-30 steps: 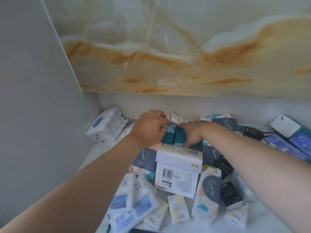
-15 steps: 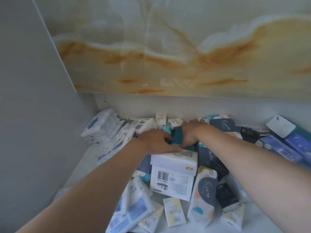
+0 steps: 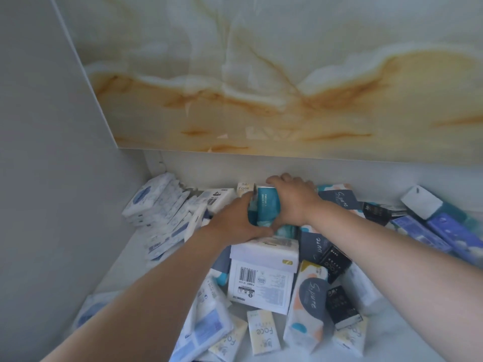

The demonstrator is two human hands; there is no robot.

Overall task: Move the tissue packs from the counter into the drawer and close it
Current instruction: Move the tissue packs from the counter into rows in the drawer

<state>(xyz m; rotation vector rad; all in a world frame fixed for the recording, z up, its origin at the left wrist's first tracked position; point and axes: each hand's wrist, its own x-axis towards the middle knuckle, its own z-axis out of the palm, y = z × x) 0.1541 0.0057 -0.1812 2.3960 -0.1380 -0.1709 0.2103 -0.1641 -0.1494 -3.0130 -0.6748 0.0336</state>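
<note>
A heap of tissue packs lies below me in a white-walled space. Both hands hold a teal tissue pack (image 3: 266,207) upright near the back wall. My left hand (image 3: 235,223) presses its left side and my right hand (image 3: 292,199) wraps its top and right side. Just in front lies a white box with a barcode (image 3: 261,278). Around it are navy S.pure packs (image 3: 308,304), small yellow Face packs (image 3: 262,333) and black packs (image 3: 339,307). I cannot tell whether this space is the drawer or the counter.
A marbled orange-and-white panel (image 3: 287,87) hangs over the back wall. A grey wall (image 3: 47,178) closes the left side. White-and-blue packs (image 3: 156,202) are stacked at the back left, blue packs (image 3: 444,231) at the right. A bare white strip (image 3: 122,265) runs along the left.
The teal pack has been raised upright between both hands. My right hand shifted onto its top, and my left hand slid to its left side. The view tilted slightly.
</note>
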